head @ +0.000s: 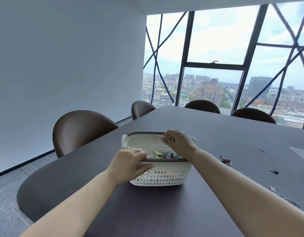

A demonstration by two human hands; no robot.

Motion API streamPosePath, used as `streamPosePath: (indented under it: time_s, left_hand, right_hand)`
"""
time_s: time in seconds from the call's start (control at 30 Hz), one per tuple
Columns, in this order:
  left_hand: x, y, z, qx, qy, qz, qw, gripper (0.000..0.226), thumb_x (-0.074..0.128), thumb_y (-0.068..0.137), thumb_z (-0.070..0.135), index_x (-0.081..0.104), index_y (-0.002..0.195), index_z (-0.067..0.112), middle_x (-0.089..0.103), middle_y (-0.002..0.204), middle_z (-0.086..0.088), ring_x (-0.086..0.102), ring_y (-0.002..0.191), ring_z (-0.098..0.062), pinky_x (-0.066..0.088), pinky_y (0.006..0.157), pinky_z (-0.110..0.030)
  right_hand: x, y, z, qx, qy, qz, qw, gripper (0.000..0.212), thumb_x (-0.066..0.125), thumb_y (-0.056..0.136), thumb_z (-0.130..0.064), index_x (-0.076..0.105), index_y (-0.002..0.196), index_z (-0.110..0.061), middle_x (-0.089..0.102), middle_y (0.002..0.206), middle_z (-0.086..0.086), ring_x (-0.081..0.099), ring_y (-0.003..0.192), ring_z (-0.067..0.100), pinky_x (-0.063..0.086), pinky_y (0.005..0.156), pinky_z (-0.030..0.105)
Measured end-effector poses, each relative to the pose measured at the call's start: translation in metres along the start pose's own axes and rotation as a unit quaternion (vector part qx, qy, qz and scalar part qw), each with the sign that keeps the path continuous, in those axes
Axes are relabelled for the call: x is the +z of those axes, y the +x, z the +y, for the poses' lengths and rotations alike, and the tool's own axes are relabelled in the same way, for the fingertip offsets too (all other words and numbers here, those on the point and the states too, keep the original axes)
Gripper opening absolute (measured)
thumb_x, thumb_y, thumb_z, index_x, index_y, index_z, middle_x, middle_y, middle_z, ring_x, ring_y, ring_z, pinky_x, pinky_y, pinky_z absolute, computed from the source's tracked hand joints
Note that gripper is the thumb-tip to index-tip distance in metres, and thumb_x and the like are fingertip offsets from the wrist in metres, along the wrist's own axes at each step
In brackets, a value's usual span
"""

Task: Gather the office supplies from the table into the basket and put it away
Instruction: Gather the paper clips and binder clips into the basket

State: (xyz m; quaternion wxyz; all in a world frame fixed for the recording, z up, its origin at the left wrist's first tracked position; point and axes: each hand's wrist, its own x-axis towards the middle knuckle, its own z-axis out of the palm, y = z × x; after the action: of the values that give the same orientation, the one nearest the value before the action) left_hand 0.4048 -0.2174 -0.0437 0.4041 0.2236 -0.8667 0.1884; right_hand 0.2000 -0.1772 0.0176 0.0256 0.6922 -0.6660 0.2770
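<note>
The right hand (179, 142) hovers directly above the open basket (165, 175), fingers pinching a few clips (159, 137); the left hand (129, 161) grips its near rim. Binder clips (225, 160) and paper clips (287, 200) left on the table (165, 211) lie rightward, nearer the right hand

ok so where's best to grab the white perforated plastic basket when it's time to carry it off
Grip the white perforated plastic basket by the loop handles on its short ends, coming in from the left and right sides at once. It is wide, open-topped and holds loose clips, so end grips should keep it level.
</note>
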Motion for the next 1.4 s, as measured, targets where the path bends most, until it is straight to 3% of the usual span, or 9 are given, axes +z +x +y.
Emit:
streamPosePath:
  time_s: [0.2,0.3,0.57,0.77,0.9,1.03,1.13,1.23,1.4]
  left_hand:
    - [0.008,0.009,0.009,-0.019,-0.020,-0.010,1.000,0.042,0.050,0.076,0.054,0.045,0.058,0.018,0.053,0.052,0.006,0.053,0.046,-0.018,0.034,0.058,-0.019]
    - [0.011,0.013,0.013,-0.017,-0.017,-0.017,1.000,0.043,0.050,0.076,0.055,0.043,0.057,0.018,0.052,0.051,0.005,0.052,0.044,-0.019,0.030,0.058,-0.018]
    - [0.011,0.020,0.017,0.005,-0.015,-0.047,0.999,0.040,0.047,0.079,0.053,0.044,0.061,0.017,0.053,0.056,0.005,0.054,0.049,-0.019,0.043,0.056,-0.022]
    - [0.014,0.023,0.031,-0.028,0.098,-0.054,0.993,0.043,0.045,0.072,0.058,0.057,0.085,0.019,0.063,0.087,0.002,0.058,0.084,-0.021,0.042,0.086,-0.042]
    - [0.032,0.043,0.091,0.060,0.040,0.007,0.997,0.032,0.052,0.073,0.040,0.052,0.097,0.018,0.063,0.098,-0.002,0.045,0.093,-0.020,0.033,0.084,-0.033]
    - [0.076,0.064,0.167,0.103,-0.081,-0.139,0.982,0.039,0.043,0.081,0.043,0.049,0.112,0.021,0.056,0.121,0.000,0.051,0.113,-0.019,0.051,0.087,-0.035]
    - [0.116,0.080,0.213,0.049,-0.142,-0.312,0.938,0.050,0.041,0.092,0.043,0.036,0.137,0.021,0.021,0.152,0.002,0.019,0.141,-0.015,0.027,0.111,-0.033]
    - [0.149,0.097,0.243,-0.033,-0.138,-0.404,0.904,0.068,0.039,0.091,0.051,0.014,0.147,0.021,-0.005,0.157,-0.001,-0.010,0.144,-0.020,0.000,0.118,-0.038]
    - [0.190,0.125,0.250,-0.192,-0.077,-0.480,0.852,0.093,0.031,0.080,0.074,-0.006,0.147,0.022,-0.015,0.156,-0.007,-0.016,0.142,-0.033,-0.004,0.114,-0.051]
  right_hand:
    - [-0.011,-0.011,0.010,0.008,-0.046,-0.035,0.998,0.020,0.054,0.089,-0.036,0.067,0.102,-0.027,0.065,0.108,-0.011,0.058,0.102,0.009,0.032,0.072,0.014]
    - [-0.011,-0.014,0.015,0.039,-0.028,0.002,0.999,0.022,0.044,0.093,-0.029,0.066,0.096,-0.029,0.071,0.093,-0.012,0.065,0.091,0.009,0.043,0.090,0.028]
    - [-0.011,-0.021,0.029,0.039,-0.002,0.016,0.999,0.021,0.047,0.090,-0.029,0.068,0.094,-0.033,0.072,0.093,-0.014,0.063,0.098,0.009,0.036,0.103,0.039]
    - [-0.036,-0.058,0.059,0.001,0.035,0.052,0.998,0.024,0.051,0.091,-0.024,0.059,0.114,-0.020,0.060,0.123,-0.001,0.047,0.119,0.020,0.038,0.100,0.035]
    - [-0.064,-0.106,0.111,0.039,-0.029,0.068,0.996,0.032,0.053,0.091,-0.025,0.053,0.122,-0.019,0.054,0.129,-0.001,0.042,0.124,0.021,0.036,0.102,0.036]
    - [-0.093,-0.178,0.179,0.141,-0.067,0.041,0.987,0.034,0.055,0.090,-0.027,0.052,0.123,-0.019,0.053,0.130,-0.001,0.040,0.127,0.022,0.034,0.103,0.036]
    - [-0.114,-0.240,0.231,0.275,-0.130,0.005,0.953,0.048,0.052,0.087,-0.046,0.046,0.130,-0.024,0.044,0.141,-0.001,0.033,0.133,0.023,0.028,0.107,0.038]
    - [-0.127,-0.289,0.271,0.421,-0.193,-0.059,0.884,0.083,0.040,0.077,-0.074,0.022,0.144,-0.029,0.013,0.157,0.000,0.005,0.145,0.028,0.011,0.114,0.050]
    - [-0.138,-0.312,0.306,0.542,-0.177,-0.082,0.818,0.112,0.027,0.065,-0.088,-0.006,0.148,-0.021,-0.012,0.157,0.009,-0.011,0.144,0.035,0.002,0.116,0.054]
